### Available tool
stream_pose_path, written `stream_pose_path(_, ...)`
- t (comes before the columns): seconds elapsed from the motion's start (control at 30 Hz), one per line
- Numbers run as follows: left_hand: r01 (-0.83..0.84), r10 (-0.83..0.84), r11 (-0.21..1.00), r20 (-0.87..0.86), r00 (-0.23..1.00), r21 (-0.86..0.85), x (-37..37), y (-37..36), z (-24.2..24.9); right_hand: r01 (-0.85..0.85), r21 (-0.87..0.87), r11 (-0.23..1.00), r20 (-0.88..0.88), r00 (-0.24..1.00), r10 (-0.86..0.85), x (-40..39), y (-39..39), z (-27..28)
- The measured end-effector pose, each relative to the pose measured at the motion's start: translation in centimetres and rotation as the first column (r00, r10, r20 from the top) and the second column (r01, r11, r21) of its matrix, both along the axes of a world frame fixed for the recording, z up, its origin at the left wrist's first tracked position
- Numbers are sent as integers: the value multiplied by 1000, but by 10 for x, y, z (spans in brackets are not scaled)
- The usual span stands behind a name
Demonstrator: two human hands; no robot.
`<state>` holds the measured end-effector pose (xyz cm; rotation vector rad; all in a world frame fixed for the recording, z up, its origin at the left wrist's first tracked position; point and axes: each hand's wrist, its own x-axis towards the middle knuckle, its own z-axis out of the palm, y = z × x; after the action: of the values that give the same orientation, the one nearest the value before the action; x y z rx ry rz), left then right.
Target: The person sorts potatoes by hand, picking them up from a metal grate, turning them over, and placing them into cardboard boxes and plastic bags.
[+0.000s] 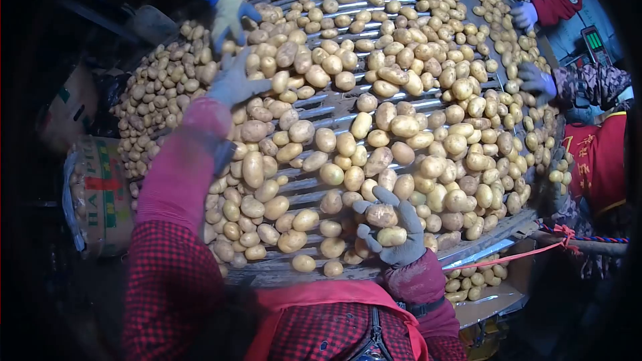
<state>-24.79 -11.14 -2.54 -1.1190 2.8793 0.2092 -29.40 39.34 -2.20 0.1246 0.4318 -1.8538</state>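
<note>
Many potatoes (404,126) lie over a slatted metal surface (328,110). My left hand (235,81), in a grey glove, reaches over potatoes at the upper left, its fingers spread and partly blurred. Near the front edge, my right hand (399,230), also gloved in grey, is palm up with its fingers curled round potatoes, two of them showing in the palm. Loose potatoes touch it on both sides.
Co-workers' gloved hands (232,19) work close beyond my left hand, and others (537,81) at the right edge. A filled sack (100,194) stands at the left. A box of potatoes (495,302) sits below right, under a red cord (508,255).
</note>
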Motion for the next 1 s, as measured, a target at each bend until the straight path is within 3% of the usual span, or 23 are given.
stream_pose_path(0.1, 15, -3, 994, -108, 994, 112, -40, 58, 7, -42, 35, 999, -132, 990, 46, 0, 4, -5)
stream_pose_path(0.13, 39, -36, 988, -21, 999, 152, -53, 79, 22, -30, 39, 999, -123, 992, 35, 1, 3, -3)
stream_pose_path(0.2, 67, -66, 997, -34, 997, 44, -67, 119, 14, -21, 33, 999, -126, 992, 25, 3, -1, 2)
stream_pose_path(0.27, 203, -203, 979, -26, 979, 10, -74, 162, 3, -15, 171, 985, -283, 957, 64, 3, -1, 7)
stream_pose_path(0.3, 250, -241, 966, 116, 963, -65, -78, 188, 6, -4, 172, 985, -292, 955, 55, 1, 2, 7)
stream_pose_path(0.33, 303, -280, 940, 153, 948, -158, -73, 206, -1, -23, 145, 989, -236, 970, 57, 1, 4, 4)
stream_pose_path(0.4, 359, -355, 932, -71, 932, 48, -61, 218, -20, -39, 115, 993, -181, 982, 59, 2, 6, 3)
stream_pose_path(0.5, 504, -510, 858, -38, 860, -98, -24, 263, -14, 21, 303, 953, -361, 928, 95, 4, 2, 5)
stream_pose_path(0.53, 501, -507, 860, -39, 861, -100, -11, 274, -8, 18, 302, 953, -363, 927, 97, 3, 3, 4)
stream_pose_path(0.6, 637, -635, 771, -65, 770, 17, 15, 291, 9, 83, 29, 996, -104, 991, -79, 0, 6, -1)
stream_pose_path(0.63, 631, -629, 776, -65, 775, 18, 30, 295, 15, 100, 161, 982, -349, 936, -38, 2, 4, 0)
stream_pose_path(0.67, 693, -689, 719, -87, 720, 43, 46, 294, 21, 95, 161, 982, -348, 937, -33, 2, 6, -5)
stream_pose_path(0.7, 753, -745, 655, -109, 658, 67, 59, 288, 25, 119, 220, 968, -579, 814, 31, 1, 8, -15)
stream_pose_path(0.73, 747, -740, 660, -104, 664, 71, 70, 279, 26, 77, 149, 986, -300, 953, -29, 0, 7, -12)
stream_pose_path(0.77, 726, -685, 669, -246, 686, 161, 82, 270, 27, 78, 95, 992, 19, 997, -80, -1, 6, -9)
stream_pose_path(0.8, 706, -605, 662, -376, 702, 252, 96, 260, 28, 102, 96, 990, 67, 992, -109, 1, 5, -12)
stream_pose_path(0.87, 466, -452, 879, -136, 882, 97, 114, 233, 74, 106, 160, 981, 40, 993, -114, 1, 2, -7)
stream_pose_path(0.9, 331, -332, 943, -143, 932, -29, 135, 215, 68, 100, 162, 982, 44, 993, -108, 1, 3, -11)
stream_pose_path(0.93, 183, -208, 971, -167, 964, -152, 155, 197, 56, 87, 137, 987, 14, 996, -90, 1, 5, -18)
stream_pose_path(0.97, 182, -205, 972, -164, 965, -147, 169, 182, 46, 77, 113, 991, -16, 997, -76, 1, 6, -22)
stream_pose_path(1.0, 137, -143, 979, -27, 989, -153, 180, 167, 36, 75, 117, 990, -12, 997, -74, 2, 6, -21)
